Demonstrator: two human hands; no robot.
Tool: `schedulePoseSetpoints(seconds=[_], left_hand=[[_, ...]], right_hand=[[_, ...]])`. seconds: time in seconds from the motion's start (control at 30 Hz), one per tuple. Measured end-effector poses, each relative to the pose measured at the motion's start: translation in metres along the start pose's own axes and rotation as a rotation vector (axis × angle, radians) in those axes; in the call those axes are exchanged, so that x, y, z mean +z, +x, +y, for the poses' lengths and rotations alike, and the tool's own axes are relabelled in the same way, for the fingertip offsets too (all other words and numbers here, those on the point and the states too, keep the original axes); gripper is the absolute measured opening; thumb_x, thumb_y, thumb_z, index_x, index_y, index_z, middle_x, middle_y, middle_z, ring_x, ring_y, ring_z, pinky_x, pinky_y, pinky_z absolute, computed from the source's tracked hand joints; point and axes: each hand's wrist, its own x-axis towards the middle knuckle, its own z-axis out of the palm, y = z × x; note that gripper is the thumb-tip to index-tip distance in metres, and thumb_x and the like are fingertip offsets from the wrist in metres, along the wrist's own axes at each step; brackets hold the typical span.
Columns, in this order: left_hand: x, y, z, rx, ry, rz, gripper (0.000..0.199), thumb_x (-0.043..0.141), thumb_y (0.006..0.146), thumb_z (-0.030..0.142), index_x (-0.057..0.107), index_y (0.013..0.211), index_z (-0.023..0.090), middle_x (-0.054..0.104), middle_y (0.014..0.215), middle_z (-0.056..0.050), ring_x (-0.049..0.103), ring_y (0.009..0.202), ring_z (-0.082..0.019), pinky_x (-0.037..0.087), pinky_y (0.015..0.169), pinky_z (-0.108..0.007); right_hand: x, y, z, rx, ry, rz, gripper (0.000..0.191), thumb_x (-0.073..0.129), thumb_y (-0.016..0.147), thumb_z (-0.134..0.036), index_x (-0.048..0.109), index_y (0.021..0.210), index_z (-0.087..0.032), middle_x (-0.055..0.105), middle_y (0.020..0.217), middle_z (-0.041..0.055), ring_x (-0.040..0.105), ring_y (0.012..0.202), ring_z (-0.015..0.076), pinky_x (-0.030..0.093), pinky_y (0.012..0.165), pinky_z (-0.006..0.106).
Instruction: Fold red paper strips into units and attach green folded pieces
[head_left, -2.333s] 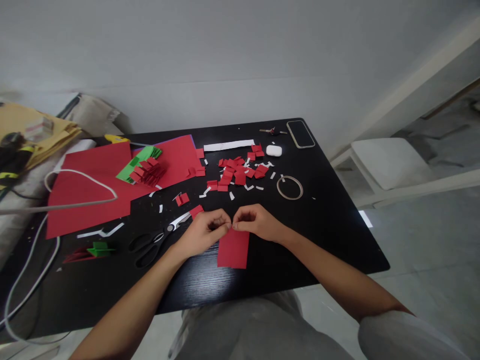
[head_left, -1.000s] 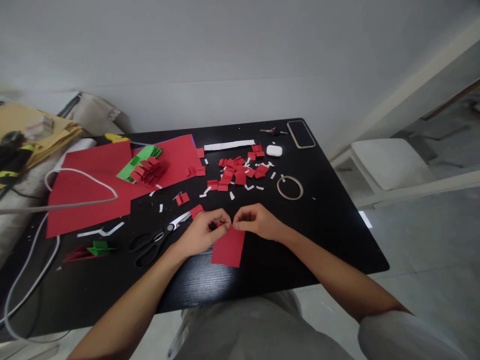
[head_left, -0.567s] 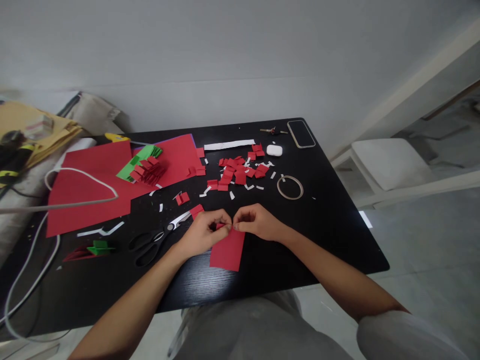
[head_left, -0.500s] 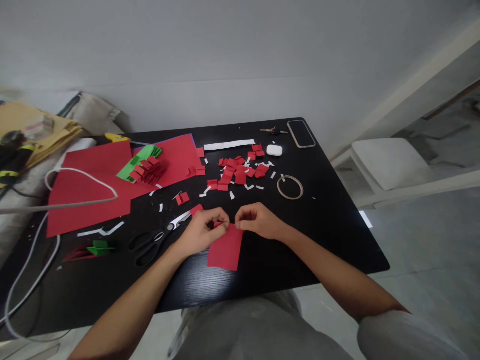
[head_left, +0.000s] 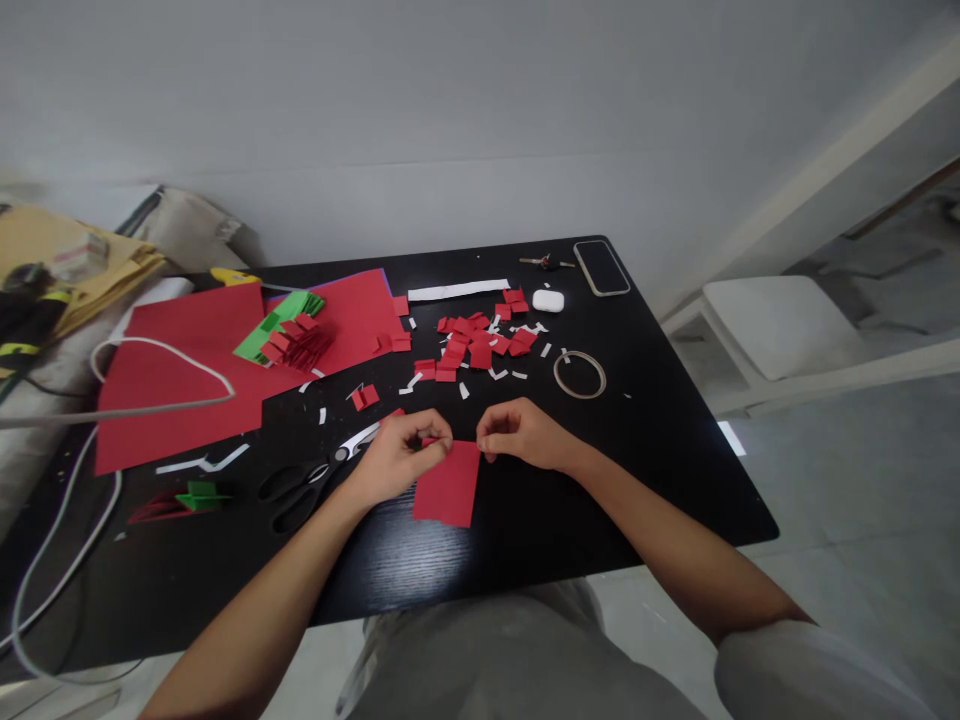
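Red paper (head_left: 445, 492), over the counter (head_left: 637, 480), is pinched at its far edge by the left hand (head_left: 401, 455); whether its far right corner is gripped by the right hand (head_left: 526, 435) cannot be told. Both hands have just been drawn apart, exposing more edge. Leftward space is crowded by scissors (head_left: 342, 454); beyond, folded red pieces (head_left: 481, 354) are scattered.

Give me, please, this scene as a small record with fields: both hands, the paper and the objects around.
Left hand: pinches the red sheet near its upper left
Right hand: fingertips at the sheet's upper right corner; grip unclear
Scissors: on the table, beside the left hand
Folded red pieces: scattered beyond the hands, among white scraps
Far right corner: phone
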Motion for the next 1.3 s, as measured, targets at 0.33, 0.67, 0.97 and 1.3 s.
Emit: schedulePoseSetpoints(seconds=[0.33, 0.67, 0.97, 1.3], left_hand=[[0.000, -0.001, 0.000, 0.005, 0.001, -0.005, 0.015, 0.062, 0.089, 0.025, 0.064, 0.077, 0.016, 0.051, 0.061, 0.006, 0.042, 0.057, -0.008, 0.032, 0.056, -0.021], [0.001, -0.001, 0.001, 0.002, -0.004, -0.007, 0.016, 0.062, 0.089, 0.026, 0.065, 0.077, 0.016, 0.055, 0.062, 0.005, 0.045, 0.058, -0.009, 0.035, 0.058, -0.021], [-0.012, 0.001, 0.002, 0.003, 0.011, 0.135, 0.020, 0.063, 0.086, 0.030, 0.063, 0.072, 0.016, 0.053, 0.063, 0.003, 0.045, 0.059, -0.010, 0.035, 0.057, -0.022], [0.003, -0.002, 0.002, -0.006, 0.018, 0.049, 0.020, 0.062, 0.090, 0.031, 0.065, 0.077, 0.016, 0.054, 0.062, 0.004, 0.045, 0.057, -0.010, 0.034, 0.056, -0.022]], right_hand=[[0.000, 0.002, 0.003, -0.009, -0.003, -0.004, 0.009, 0.074, 0.070, -0.025, 0.070, 0.072, -0.016, 0.067, 0.062, -0.0021, 0.062, 0.059, 0.0121, 0.046, 0.062, 0.025], [0.002, 0.001, -0.001, -0.003, -0.020, -0.013, 0.009, 0.072, 0.071, -0.025, 0.070, 0.072, -0.016, 0.067, 0.060, -0.0021, 0.060, 0.058, 0.0121, 0.043, 0.061, 0.025], [-0.006, 0.002, 0.001, -0.016, -0.013, 0.055, 0.010, 0.071, 0.071, -0.025, 0.067, 0.068, -0.017, 0.066, 0.058, -0.0020, 0.060, 0.057, 0.0125, 0.044, 0.063, 0.026], [0.009, 0.000, 0.003, -0.033, 0.060, 0.019, 0.024, 0.084, 0.077, -0.037, 0.072, 0.081, -0.016, 0.070, 0.070, -0.0003, 0.064, 0.066, 0.0138, 0.051, 0.071, 0.029]])
